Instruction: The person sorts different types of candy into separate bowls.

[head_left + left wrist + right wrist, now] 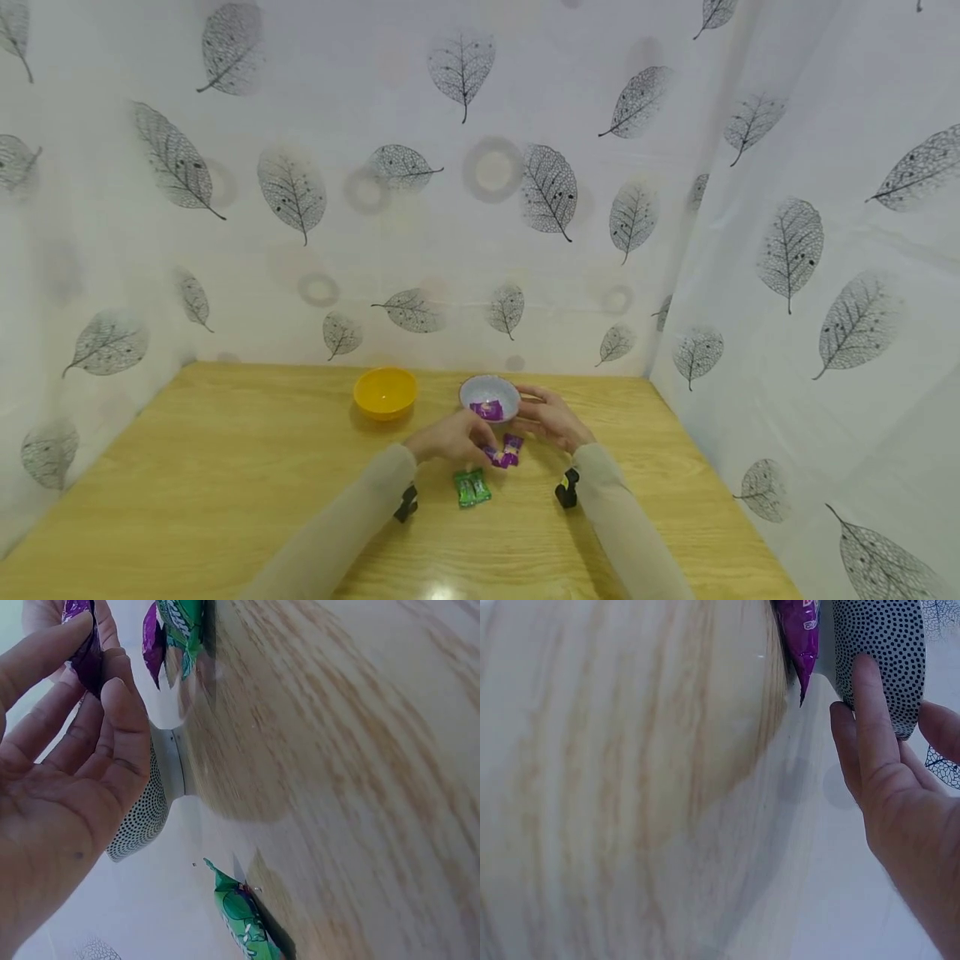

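Observation:
My left hand pinches a purple candy between thumb and fingers, low over the table in front of a pale bowl. Beside it, another purple candy lies on the wood. More purple candy sits inside the bowl, whose outer wall is covered in dark dots. From the right side my right hand holds that bowl, with a finger at the rim and others against the wall. Nearer to me, green candies lie on the table; one green candy shows low in the left wrist view.
A yellow bowl stands at the back left of the wooden table. White curtains with a grey leaf print hang along the table's back and sides. Dark straps show at both wrists.

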`<state>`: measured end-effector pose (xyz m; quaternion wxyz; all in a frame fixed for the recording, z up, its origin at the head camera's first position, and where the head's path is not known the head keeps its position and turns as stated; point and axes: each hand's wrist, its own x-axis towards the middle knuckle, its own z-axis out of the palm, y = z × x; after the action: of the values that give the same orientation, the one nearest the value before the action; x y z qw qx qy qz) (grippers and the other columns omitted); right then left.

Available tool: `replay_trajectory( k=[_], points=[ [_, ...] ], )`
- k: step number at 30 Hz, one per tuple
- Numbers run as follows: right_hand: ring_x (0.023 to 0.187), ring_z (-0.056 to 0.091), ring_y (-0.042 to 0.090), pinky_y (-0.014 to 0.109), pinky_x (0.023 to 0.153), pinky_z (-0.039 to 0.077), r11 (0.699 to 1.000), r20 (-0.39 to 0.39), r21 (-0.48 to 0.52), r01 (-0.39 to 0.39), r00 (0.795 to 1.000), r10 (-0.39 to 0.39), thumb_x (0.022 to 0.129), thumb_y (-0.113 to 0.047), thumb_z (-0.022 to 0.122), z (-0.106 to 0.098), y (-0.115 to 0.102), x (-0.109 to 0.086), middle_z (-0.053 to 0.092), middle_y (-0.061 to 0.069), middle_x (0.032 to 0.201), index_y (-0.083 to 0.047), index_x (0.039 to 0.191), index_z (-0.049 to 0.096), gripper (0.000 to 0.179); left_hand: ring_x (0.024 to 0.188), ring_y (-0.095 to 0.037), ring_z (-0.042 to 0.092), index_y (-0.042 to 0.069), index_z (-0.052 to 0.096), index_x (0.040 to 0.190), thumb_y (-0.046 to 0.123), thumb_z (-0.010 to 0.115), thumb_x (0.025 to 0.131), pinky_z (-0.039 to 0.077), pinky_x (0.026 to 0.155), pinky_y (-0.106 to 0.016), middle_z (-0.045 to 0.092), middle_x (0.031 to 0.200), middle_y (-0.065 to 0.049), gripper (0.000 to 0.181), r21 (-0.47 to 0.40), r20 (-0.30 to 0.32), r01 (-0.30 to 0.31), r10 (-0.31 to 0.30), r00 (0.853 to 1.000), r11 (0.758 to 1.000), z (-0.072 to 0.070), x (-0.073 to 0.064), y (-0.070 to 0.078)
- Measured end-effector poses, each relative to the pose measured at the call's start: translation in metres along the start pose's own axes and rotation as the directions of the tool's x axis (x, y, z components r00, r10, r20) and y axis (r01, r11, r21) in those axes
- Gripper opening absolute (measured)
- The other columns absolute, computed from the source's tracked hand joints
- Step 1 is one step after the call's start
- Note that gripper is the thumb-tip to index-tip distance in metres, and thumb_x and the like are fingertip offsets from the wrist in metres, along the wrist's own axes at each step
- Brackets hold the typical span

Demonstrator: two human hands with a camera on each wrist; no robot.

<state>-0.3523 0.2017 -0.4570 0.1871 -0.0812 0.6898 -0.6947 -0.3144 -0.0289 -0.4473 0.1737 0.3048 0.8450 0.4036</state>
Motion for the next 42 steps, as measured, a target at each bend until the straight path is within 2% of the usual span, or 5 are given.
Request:
replay_trajectory(
  k=[16, 26, 31, 37, 42],
  points=[
    [0.118, 0.061, 0.033, 0.038, 0.097, 0.054, 1.000, -0.026, -0.012, 0.002, 1.000, -0.002, 0.100, -0.002, 0.049, 0.000, -0.002, 0.001, 0.045, 0.030, 0.142, -0.001, 0.148, 0.037, 0.050, 0.083, -0.018, 0.062, 0.015, 0.074, 0.094, 0.016, 0.078, 0.081, 0.052, 0.078, -0.029, 0.073, 0.091, -0.002, 0.014, -0.070, -0.041, 0.025, -0.028, 0.999, 0.997, -0.010, -0.006, 0.000],
    [0.123, 0.056, 0.039, 0.038, 0.098, 0.053, 1.000, -0.011, 0.008, 0.003, 1.000, -0.003, 0.100, 0.000, 0.047, 0.000, -0.003, 0.002, 0.042, 0.033, 0.143, 0.001, 0.149, 0.033, 0.051, 0.097, -0.016, 0.061, 0.013, 0.073, 0.097, 0.018, 0.078, 0.083, 0.050, 0.098, -0.041, 0.073, 0.101, 0.000, 0.016, -0.107, -0.185, -0.005, -0.015, 0.983, 0.994, -0.021, -0.003, -0.002],
    [0.117, 0.061, 0.034, 0.038, 0.097, 0.053, 1.000, -0.005, -0.010, 0.007, 1.000, -0.007, 0.101, -0.002, 0.047, -0.002, -0.001, 0.002, 0.043, 0.032, 0.142, 0.002, 0.149, 0.033, 0.050, 0.105, -0.023, 0.062, 0.011, 0.072, 0.104, 0.017, 0.076, 0.084, 0.048, 0.101, -0.046, 0.072, 0.107, -0.006, 0.021, -0.091, -0.286, -0.005, -0.022, 0.958, 0.996, -0.026, 0.001, -0.001],
    [0.118, 0.061, 0.035, 0.039, 0.098, 0.053, 1.000, -0.009, -0.015, 0.007, 1.000, -0.007, 0.100, -0.002, 0.048, -0.002, 0.002, 0.002, 0.043, 0.033, 0.142, 0.002, 0.149, 0.034, 0.050, 0.105, -0.024, 0.062, 0.011, 0.072, 0.107, 0.021, 0.076, 0.085, 0.052, 0.097, -0.042, 0.071, 0.110, -0.008, 0.025, -0.148, -0.392, 0.098, -0.149, 0.908, 0.984, -0.026, 0.009, 0.000],
    [0.121, 0.058, 0.039, 0.037, 0.096, 0.054, 1.000, -0.023, -0.014, -0.001, 1.000, 0.000, 0.100, -0.001, 0.047, 0.000, 0.002, 0.002, 0.044, 0.032, 0.142, 0.001, 0.148, 0.035, 0.049, 0.101, -0.023, 0.062, 0.007, 0.072, 0.109, 0.023, 0.076, 0.085, 0.055, 0.092, -0.039, 0.071, 0.108, -0.009, 0.029, -0.130, -0.456, 0.146, -0.190, 0.870, 0.981, -0.025, 0.018, 0.000]
  ],
)
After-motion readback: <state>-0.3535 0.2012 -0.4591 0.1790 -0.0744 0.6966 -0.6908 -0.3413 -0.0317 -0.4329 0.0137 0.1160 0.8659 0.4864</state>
